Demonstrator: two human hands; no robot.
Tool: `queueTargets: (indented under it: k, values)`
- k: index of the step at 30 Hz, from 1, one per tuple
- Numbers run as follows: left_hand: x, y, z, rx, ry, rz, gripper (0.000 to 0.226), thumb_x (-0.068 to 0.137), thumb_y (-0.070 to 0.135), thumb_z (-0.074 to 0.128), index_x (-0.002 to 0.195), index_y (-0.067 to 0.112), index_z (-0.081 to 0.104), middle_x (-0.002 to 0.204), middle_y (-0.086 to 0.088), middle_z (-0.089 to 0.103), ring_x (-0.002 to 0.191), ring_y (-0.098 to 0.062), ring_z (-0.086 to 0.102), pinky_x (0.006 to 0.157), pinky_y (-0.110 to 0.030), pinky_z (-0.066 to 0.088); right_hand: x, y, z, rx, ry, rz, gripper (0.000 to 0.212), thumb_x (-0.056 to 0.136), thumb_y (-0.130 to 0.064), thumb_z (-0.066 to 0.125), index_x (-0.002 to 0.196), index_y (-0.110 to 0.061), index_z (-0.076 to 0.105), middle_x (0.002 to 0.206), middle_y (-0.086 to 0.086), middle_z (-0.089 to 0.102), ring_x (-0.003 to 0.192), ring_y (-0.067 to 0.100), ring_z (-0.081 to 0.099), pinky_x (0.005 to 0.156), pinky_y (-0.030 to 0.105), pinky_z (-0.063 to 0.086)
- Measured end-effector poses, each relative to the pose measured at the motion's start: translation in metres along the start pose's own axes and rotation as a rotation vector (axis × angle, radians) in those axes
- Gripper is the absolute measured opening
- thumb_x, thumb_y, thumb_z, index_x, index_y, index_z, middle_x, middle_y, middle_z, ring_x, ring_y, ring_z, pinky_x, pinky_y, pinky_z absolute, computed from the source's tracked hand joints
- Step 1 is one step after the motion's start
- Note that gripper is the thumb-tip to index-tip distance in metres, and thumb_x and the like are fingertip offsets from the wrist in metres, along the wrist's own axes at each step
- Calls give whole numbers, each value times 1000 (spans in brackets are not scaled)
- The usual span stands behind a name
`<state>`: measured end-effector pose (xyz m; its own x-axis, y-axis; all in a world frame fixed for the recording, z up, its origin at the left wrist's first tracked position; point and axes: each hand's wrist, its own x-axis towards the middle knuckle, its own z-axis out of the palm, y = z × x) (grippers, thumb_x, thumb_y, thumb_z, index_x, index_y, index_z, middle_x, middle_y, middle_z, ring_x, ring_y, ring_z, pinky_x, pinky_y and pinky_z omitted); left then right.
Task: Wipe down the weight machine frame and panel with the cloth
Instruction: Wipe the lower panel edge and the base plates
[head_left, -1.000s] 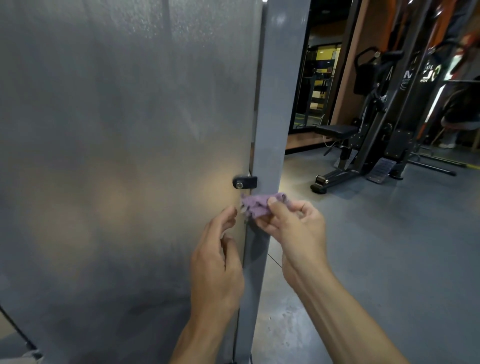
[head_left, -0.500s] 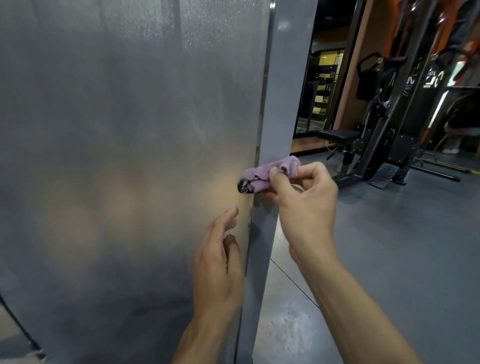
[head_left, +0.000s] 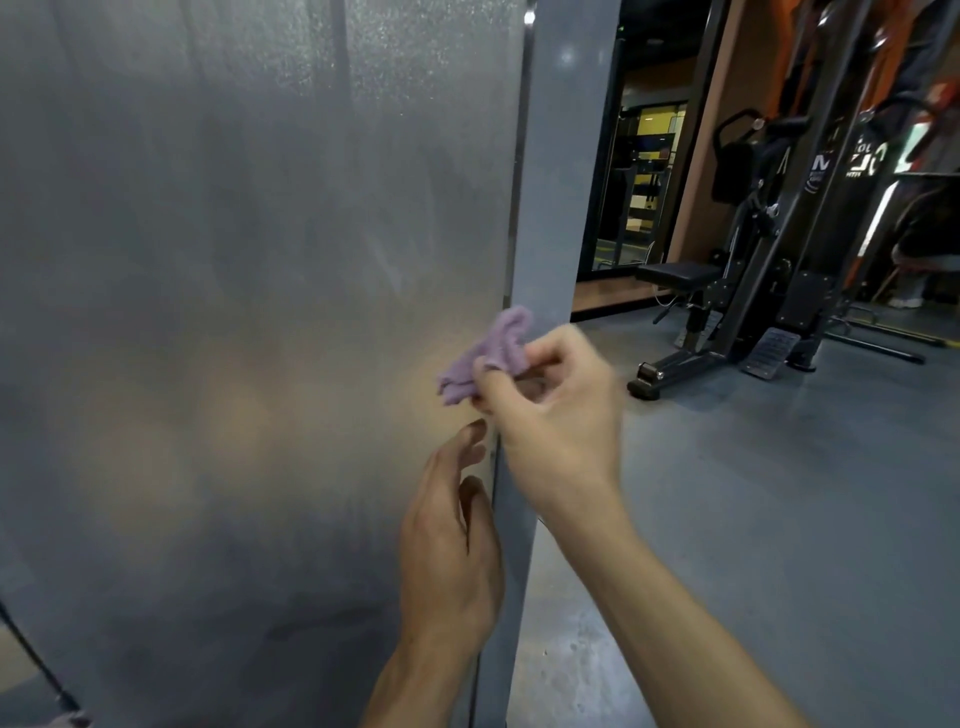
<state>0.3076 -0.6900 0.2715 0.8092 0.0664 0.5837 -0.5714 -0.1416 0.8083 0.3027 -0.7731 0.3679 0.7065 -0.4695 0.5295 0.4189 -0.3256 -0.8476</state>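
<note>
Right hand (head_left: 556, 410) pinching cloth (head_left: 485, 356) at panel (head_left: 234, 312) edge by frame (head_left: 550, 208); left hand (head_left: 449, 551) loose, fingers relaxed, holding nothing.

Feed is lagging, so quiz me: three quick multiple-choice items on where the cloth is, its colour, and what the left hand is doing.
1. The cloth is:
A. at the panel's right edge
B. on the floor
C. on the bench

2. Cloth colour:
A. yellow
B. purple
C. white

3. The left hand:
A. grips the cloth
B. is open, holding nothing
C. holds a bottle

Key:
1 A, the right hand pinches it where the panel meets the frame post.
2 B, it is pale purple.
3 B, its fingers are relaxed by the post.
</note>
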Motion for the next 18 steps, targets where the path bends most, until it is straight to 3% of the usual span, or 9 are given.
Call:
queueTargets:
  k: [2,6,10,12,14,18]
  values:
    - [0,0,1,3,-15,-8,55,95,-4,45,133,33,58,129,15,65,121,-6,61,101,-40,53,-4,-1,4,45,-62,10,21,89,-12,78,81,-13,58,74,3,76,71,17,77,70,51,63]
    - [1,2,-5,4,1,-15,63,95,-13,44,135,34,58,132,20,62,126,-3,59,103,-38,53,-1,-3,-27,274,121,92,18,90,-4,75,83,-9,59,83,18,75,76,33,77,70,46,65]
    - [16,24,-9,-62,64,-28,63,99,-9,45,127,46,58,125,21,67,122,0,61,101,-27,51,-12,-1,-48,404,155,286,15,93,-2,71,89,-3,56,72,14,74,66,24,75,59,29,61]
    - [29,32,-6,-97,116,-20,58,99,-7,46,123,44,61,118,17,69,116,-1,63,96,-25,53,-17,7,-44,401,124,341,15,93,-2,70,89,-4,56,70,13,74,64,22,74,59,29,60]
    - [36,34,-2,-132,152,-29,54,97,-7,46,122,38,63,114,13,70,111,-4,66,94,-33,57,-18,16,-38,389,113,372,17,94,-3,69,87,-6,54,72,14,74,68,23,74,63,33,62]
    - [33,32,-5,-106,133,0,62,95,-11,45,119,43,63,114,15,70,110,-4,67,92,-34,57,-10,21,-32,392,136,363,18,95,-5,70,87,-8,54,73,12,75,71,25,75,65,34,61]
